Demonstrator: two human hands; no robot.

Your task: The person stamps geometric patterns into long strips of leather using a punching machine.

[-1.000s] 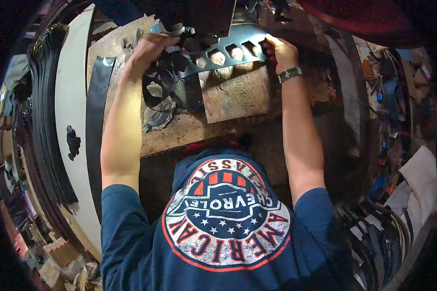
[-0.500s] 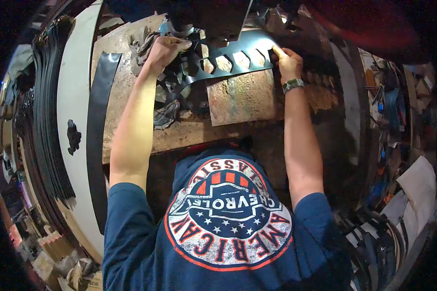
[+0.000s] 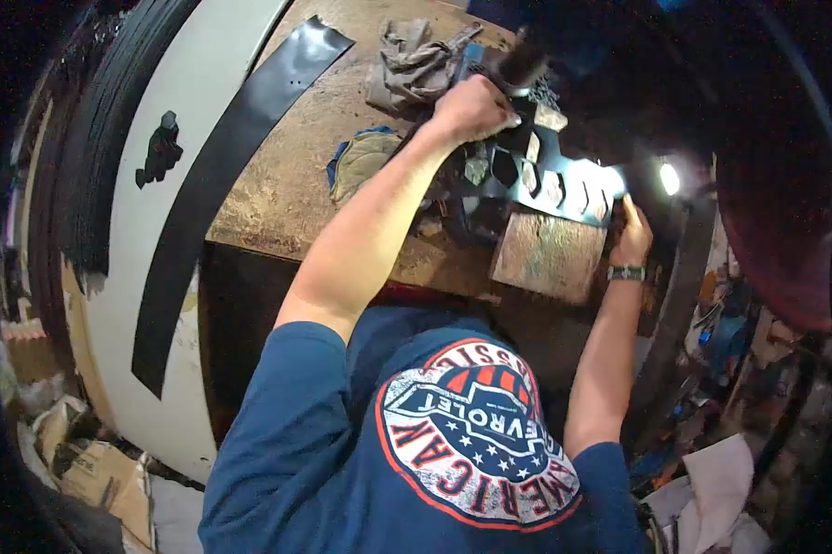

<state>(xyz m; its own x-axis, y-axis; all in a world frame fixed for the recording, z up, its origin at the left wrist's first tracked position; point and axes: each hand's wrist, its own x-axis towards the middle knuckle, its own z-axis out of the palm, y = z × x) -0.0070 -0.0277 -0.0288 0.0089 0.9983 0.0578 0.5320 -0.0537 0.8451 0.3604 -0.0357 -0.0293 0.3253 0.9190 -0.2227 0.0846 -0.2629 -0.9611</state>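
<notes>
A thin, shiny black sheet (image 3: 526, 196) with a row of hexagonal cutouts is stretched between my hands, under the dark machine part. My left hand (image 3: 476, 111) is closed, its fingertips at the sheet's upper left edge; the exact grip is partly hidden. At the other end, my right hand (image 3: 631, 235) pinches the sheet's right edge, a patterned band round its wrist. Just below the sheet lies a worn, rough board (image 3: 550, 258). Strong light glares off the sheet's right half.
A crumpled grey cloth (image 3: 416, 65) and a glove-like fabric piece (image 3: 365, 164) lie on the worn wooden table (image 3: 282, 175). On the left, a long black strip (image 3: 217, 171) rests across a white panel (image 3: 139, 314), near small black offcuts (image 3: 162, 150). A bright lamp (image 3: 669, 178) shines at right.
The head view has turned, so the table, hands and sheet appear farther right and lower. Both hands stay at the sheet's two ends. The lamp has come into view.
</notes>
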